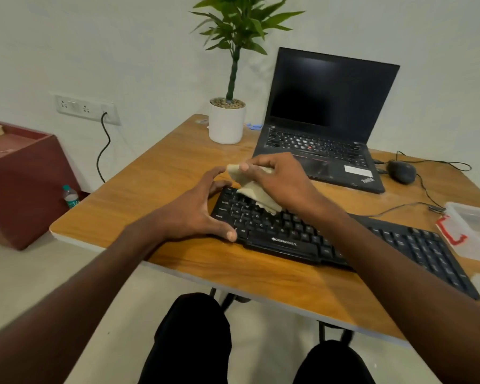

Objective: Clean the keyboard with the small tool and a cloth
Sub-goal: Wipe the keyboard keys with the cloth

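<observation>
Right grip: my right hand (277,180) is bunching the cloth (257,191), fingers curled over the top of it and pinching a fold, with loose cloth hanging down onto the keys.
Left grip: my left hand (197,210) is spread wide across the left end of the keyboard (344,239), thumb pressing the near edge and fingers reaching round the far corner, so I am bracing it rather than lifting it.
Keyboard place: it is lying flat on the wooden table (155,173), running from left-centre out toward the near right edge, just near of the open laptop (324,120).
Cloth place: it is sitting over the far-left rows of keys, touching them.
Cloth handling: I am judging it soft, light and floppy; it is going to fold wherever I am not holding it, so I am keeping it wadded under the fingertips for a firm wiping face.
Keyboard handling: I am judging it light, stiff plastic that is likely to skate on the smooth tabletop, so holding the frame at the end, off the keys, is the sound place.
Small tool: I am not finding it in view; it may be in the clear container (474,228) at the right, but I cannot tell.
Other things: a potted plant (227,117) and a mouse (401,171) are standing well apart from my hands.
</observation>
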### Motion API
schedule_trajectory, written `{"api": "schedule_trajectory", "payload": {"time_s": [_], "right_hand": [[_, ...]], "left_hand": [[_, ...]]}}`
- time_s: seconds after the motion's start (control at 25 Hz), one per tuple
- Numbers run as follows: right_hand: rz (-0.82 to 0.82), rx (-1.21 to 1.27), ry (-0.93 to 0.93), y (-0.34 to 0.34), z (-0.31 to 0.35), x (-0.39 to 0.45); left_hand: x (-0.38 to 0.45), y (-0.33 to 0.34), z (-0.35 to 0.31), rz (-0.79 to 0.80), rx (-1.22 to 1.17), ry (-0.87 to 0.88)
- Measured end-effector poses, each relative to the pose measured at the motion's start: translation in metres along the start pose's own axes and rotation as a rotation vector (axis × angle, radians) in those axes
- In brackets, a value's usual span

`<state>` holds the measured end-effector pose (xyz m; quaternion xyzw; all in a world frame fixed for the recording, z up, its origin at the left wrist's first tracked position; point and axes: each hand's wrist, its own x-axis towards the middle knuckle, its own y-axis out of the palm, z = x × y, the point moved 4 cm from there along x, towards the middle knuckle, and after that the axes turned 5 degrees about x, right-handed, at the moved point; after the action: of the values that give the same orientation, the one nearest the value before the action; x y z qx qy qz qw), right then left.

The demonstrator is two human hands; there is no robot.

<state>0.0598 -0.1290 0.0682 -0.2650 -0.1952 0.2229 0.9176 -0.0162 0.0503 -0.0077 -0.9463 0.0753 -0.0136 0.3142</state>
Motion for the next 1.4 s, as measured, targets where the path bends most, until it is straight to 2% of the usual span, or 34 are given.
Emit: {"api": "schedule_trajectory", "payload": {"time_s": [0.12,0.24,0.56,0.68,0.76,0.92,1.04,1.12,1.16,1.28,1.4], "right_hand": [[0.143,-0.266,-0.045,0.022,-0.006,0.024],[0.149,-0.499,-0.109,0.027,-0.005,0.029],[0.238,-0.559,-0.14,0.033,0.002,0.033],[0.171,-0.721,-0.15,0.039,0.008,0.036],[0.204,-0.693,-0.195,0.044,0.01,0.039],[0.302,-0.537,-0.113,0.041,0.01,0.041],[0.331,-0.585,-0.163,0.04,0.016,0.04],[0.398,-0.643,-0.127,0.038,0.017,0.044],[0.395,-0.667,-0.118,0.039,0.019,0.047],[0.221,-0.647,-0.138,0.046,0.019,0.046],[0.238,-0.579,-0.144,0.045,0.012,0.037]], "left_hand": [[0.003,-0.001,0.004,-0.03,0.03,-0.004],[0.005,-0.001,0.008,-0.048,0.049,0.001],[0.008,-0.002,0.009,-0.069,0.053,-0.001],[0.008,-0.003,0.01,-0.078,0.044,0.001],[0.008,-0.002,0.008,-0.075,0.042,0.006],[0.008,-0.003,0.009,-0.072,0.038,-0.001],[0.008,-0.001,0.009,-0.068,0.04,0.001],[0.007,-0.002,0.008,-0.066,0.043,0.002],[0.007,-0.002,0.008,-0.069,0.042,0.001],[0.008,-0.002,0.009,-0.071,0.021,0.007],[0.007,-0.002,0.01,-0.065,0.028,0.006]]}}
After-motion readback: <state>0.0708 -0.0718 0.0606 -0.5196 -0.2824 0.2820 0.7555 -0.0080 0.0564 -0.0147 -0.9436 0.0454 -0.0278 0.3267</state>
